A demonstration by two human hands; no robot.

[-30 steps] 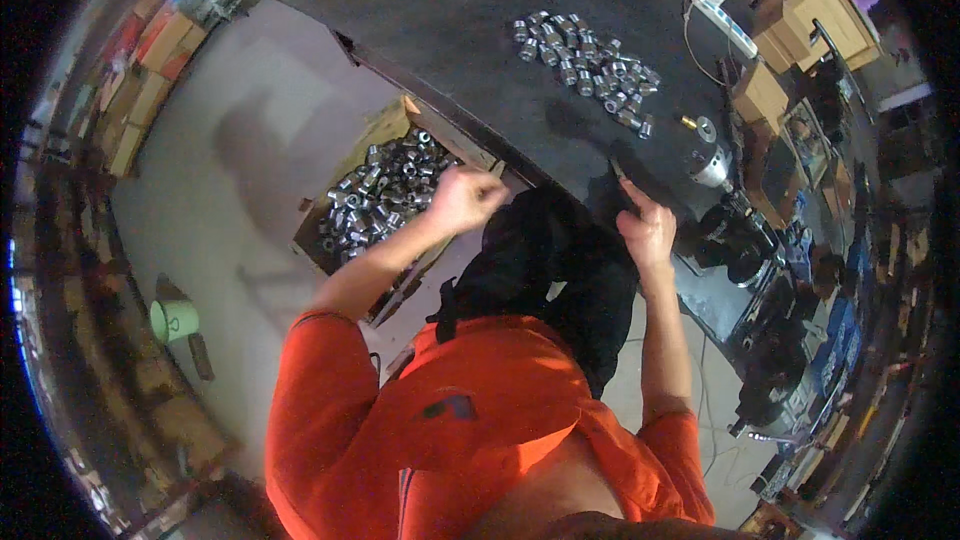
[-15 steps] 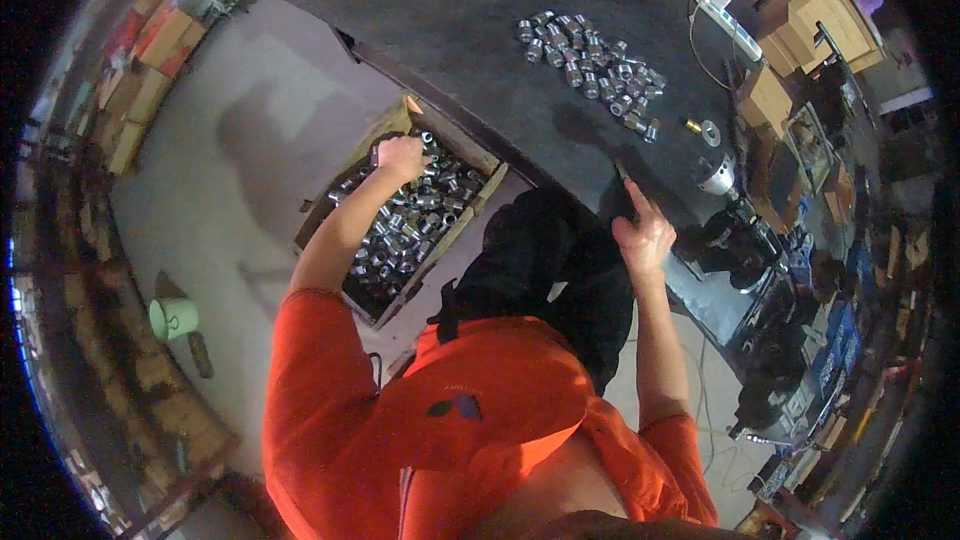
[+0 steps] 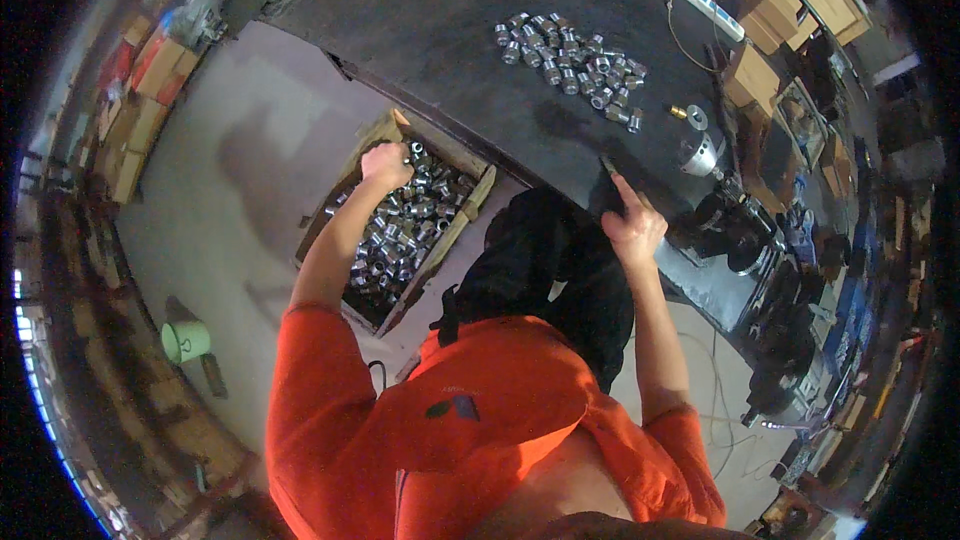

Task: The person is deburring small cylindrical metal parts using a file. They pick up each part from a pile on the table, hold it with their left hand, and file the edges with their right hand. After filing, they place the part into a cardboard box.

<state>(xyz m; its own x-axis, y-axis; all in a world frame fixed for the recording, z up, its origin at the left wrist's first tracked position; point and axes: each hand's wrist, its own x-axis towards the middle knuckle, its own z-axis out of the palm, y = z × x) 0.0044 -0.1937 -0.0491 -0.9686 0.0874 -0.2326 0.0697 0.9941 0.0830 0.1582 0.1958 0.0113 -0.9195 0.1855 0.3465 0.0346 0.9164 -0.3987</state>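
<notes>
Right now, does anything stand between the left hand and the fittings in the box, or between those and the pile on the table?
Nothing visible between the left hand and the fittings: the hand is right at them. Toward the pile, the box rim and table edge lie between.

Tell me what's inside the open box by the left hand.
The open box holds a heap of loose, silvery metal fittings. The left hand and forearm cover part of the heap, and the top layer hides whatever lies beneath, including the bottom.
</notes>
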